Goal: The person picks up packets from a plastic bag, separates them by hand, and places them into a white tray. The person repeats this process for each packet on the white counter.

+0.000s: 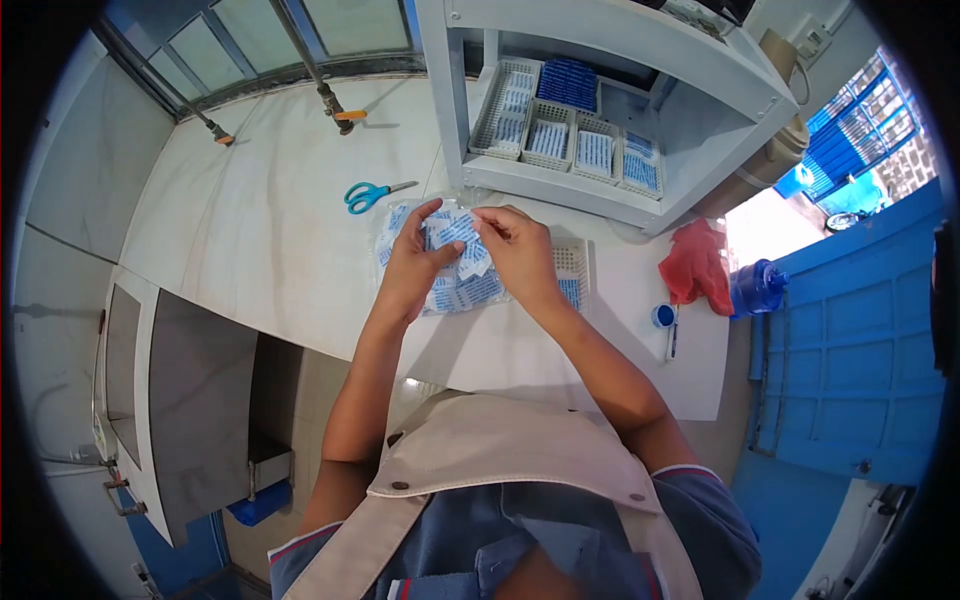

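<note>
A clear plastic bag [462, 296] full of white sachets with blue print lies on the worktop in front of me. Over it, my right hand [520, 250] pinches the top edge of one printed sachet [474, 262] between thumb and fingertips. My left hand [412, 262] comes in from the other side, its thumb pressed on the printed sachets and its forefinger stretched along the bag's top; its other fingers are mostly hidden. Just beyond the bag are turquoise-handled scissors [367, 197]. Partly behind my right forearm stands a white basket [572, 256] with sachets in it.
A white shelf unit [560, 185] at the back holds several baskets [549, 137] of sachets. On the right are a red cloth or bag [695, 265], a blue water bottle [760, 288], a small blue-topped container [663, 316] and a pen [672, 340]. Two pipe valves [350, 116] reach over the worktop's back left.
</note>
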Tool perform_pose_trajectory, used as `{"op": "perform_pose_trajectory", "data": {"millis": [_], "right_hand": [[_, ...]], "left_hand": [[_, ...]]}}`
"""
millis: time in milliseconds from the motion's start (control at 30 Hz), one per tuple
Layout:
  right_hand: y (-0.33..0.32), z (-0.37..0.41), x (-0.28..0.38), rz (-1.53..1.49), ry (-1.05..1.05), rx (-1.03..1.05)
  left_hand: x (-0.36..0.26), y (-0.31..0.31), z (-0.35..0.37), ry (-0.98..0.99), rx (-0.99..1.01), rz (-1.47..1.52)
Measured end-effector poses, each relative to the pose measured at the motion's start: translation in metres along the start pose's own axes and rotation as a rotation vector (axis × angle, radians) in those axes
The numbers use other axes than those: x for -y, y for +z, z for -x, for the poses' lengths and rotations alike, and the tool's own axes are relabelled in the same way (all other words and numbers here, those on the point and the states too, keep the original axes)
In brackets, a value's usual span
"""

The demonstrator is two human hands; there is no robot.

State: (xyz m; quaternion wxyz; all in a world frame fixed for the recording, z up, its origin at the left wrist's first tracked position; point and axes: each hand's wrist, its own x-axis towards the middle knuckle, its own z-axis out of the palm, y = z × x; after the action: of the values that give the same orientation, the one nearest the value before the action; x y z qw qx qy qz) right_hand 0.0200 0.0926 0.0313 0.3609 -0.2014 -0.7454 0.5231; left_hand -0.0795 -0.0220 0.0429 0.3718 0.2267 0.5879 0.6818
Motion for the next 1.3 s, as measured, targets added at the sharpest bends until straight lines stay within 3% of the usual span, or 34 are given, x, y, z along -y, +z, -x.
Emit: {"op": "perform_pose_trajectory", "data": {"millis": [400, 567, 667, 700, 733, 800, 833, 900, 1000, 1200, 1300], "right_hand": [[-0.012, -0.023, 0.003, -0.07, 0.025, 0.036], [-0.013, -0.026, 0.002, 0.037, -0.153, 0.017], [-0.035, -0.044, -0.003, -0.046, -0.095, 0.042], [-0.039, -0.05, 0.002, -0.303, 0.006, 0.082], [-0.044, -0.051, 0.012, -0.303, 0.005, 0.083], [-0.052, -0.051, 0.026, -0.214, 0.049, 0.463], [-0.05, -0.05, 0.023, -0.213, 0.051, 0.456], [-0.042, -0.051, 0.016, 0.128, -0.117, 0.526], [-0.039, -0.055, 0.015, 0.171, -0.04, 0.609], [-0.047, -0.058, 0.012, 0.058, 0.111, 0.521], [-0.061, -0.065, 0.015, -0.055, 0.149, 0.588]], "left_hand": [[-0.017, 0.005, 0.001, 0.024, 0.07, -0.002], [-0.018, -0.001, -0.002, 0.07, 0.074, -0.151], [-0.019, -0.006, 0.0, 0.046, 0.074, -0.161], [-0.018, -0.007, -0.001, 0.029, 0.076, -0.15], [-0.02, -0.006, -0.001, 0.03, 0.075, -0.149], [-0.024, -0.003, 0.002, 0.022, 0.135, -0.215], [-0.024, -0.002, 0.002, 0.02, 0.142, -0.216], [-0.026, -0.002, 0.001, 0.026, 0.22, -0.247], [-0.024, -0.004, -0.001, 0.036, 0.237, -0.276], [-0.023, -0.002, -0.001, 0.004, 0.216, -0.147], [-0.025, -0.003, -0.002, -0.009, 0.178, -0.213]]}}
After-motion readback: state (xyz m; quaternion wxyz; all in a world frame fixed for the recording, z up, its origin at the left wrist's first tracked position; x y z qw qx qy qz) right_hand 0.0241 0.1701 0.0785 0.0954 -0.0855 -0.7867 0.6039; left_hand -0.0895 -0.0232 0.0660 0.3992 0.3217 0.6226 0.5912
